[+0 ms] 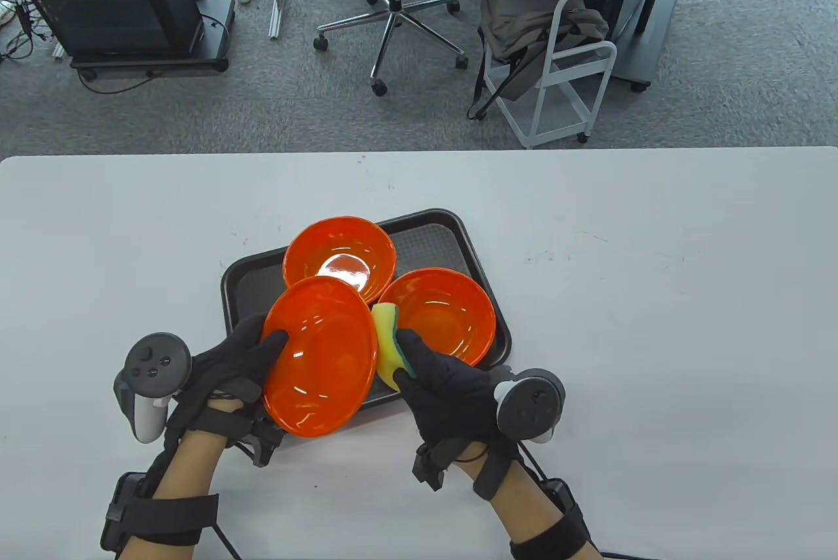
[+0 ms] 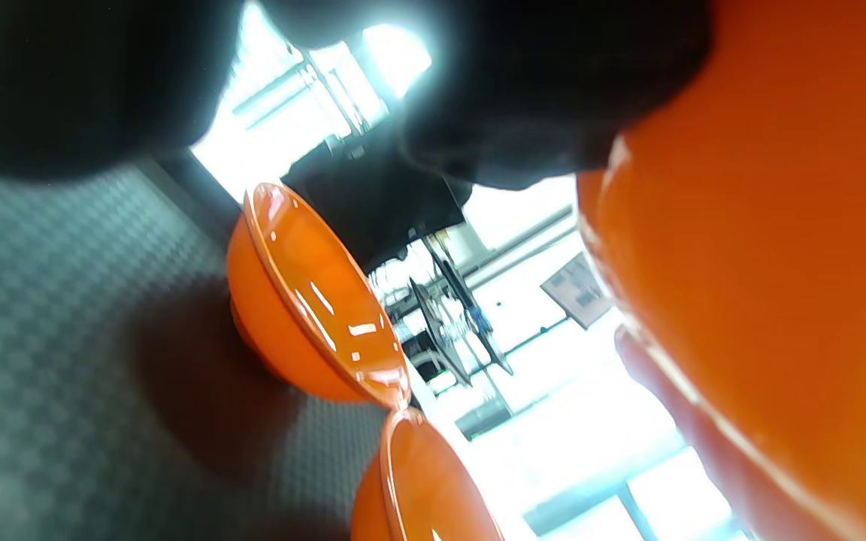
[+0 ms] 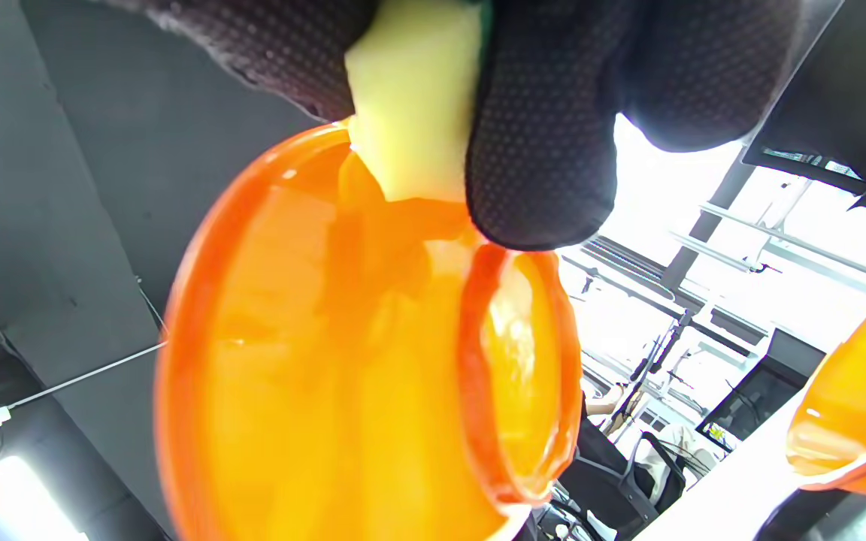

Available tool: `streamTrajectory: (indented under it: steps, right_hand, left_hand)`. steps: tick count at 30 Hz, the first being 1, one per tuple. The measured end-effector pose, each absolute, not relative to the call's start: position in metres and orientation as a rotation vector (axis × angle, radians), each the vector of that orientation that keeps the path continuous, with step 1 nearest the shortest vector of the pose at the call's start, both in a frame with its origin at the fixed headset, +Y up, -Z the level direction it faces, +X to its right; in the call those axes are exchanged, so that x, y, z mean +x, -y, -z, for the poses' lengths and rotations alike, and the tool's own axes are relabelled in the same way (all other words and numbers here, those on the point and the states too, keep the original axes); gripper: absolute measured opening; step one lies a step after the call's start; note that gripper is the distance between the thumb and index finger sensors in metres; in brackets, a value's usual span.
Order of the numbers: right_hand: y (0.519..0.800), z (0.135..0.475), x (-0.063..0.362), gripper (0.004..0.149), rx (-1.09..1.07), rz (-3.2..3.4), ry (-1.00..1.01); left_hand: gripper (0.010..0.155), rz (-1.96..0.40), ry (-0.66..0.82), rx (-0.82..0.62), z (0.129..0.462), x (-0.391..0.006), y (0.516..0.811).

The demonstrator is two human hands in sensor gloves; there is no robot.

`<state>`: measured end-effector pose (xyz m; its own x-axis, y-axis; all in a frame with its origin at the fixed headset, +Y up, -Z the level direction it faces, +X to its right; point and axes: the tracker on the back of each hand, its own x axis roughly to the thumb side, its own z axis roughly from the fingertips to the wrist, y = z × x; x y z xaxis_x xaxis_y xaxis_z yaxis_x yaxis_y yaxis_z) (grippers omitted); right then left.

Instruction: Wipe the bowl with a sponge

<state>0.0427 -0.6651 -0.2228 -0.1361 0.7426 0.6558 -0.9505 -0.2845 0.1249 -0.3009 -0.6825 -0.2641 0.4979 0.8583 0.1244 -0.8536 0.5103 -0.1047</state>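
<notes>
Right hand (image 1: pixel 452 390) pinches sponge (image 1: pixel 387 344) against held bowl (image 1: pixel 321 357) rim.

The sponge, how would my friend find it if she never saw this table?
Start at the dark tray on the white table, which carries orange bowls. The right hand holds the sponge against the rim of the tilted bowl. It's the only yellow-and-green thing there.

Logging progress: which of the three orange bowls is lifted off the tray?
The nearest bowl, tilted in the left hand; the other two rest on the tray.
</notes>
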Motion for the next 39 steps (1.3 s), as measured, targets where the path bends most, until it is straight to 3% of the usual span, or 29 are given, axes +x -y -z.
streamTrajectory:
  steps: [14,21,28,39]
  right_hand:
    - [0.681,0.230,0.034,0.052,0.740,-1.586,0.146]
    - [0.691,0.230,0.021,0.052,0.743,-1.553,0.012]
    - [0.696,0.228,0.007,0.053,0.751,-1.493,-0.097]
    - [0.692,0.219,-0.006,0.054,0.791,-1.436,-0.176]
  left_hand:
    - [0.059,-1.037,0.464,-0.137,0.254,-0.260,0.678]
    - [0.061,-1.079,0.514,-0.078,0.251,-0.254,0.675]
    - [0.056,-1.133,0.480,0.046,0.248,-0.257,0.667]
    - [0.055,-1.130,0.241,0.177,0.251,-0.291,0.663]
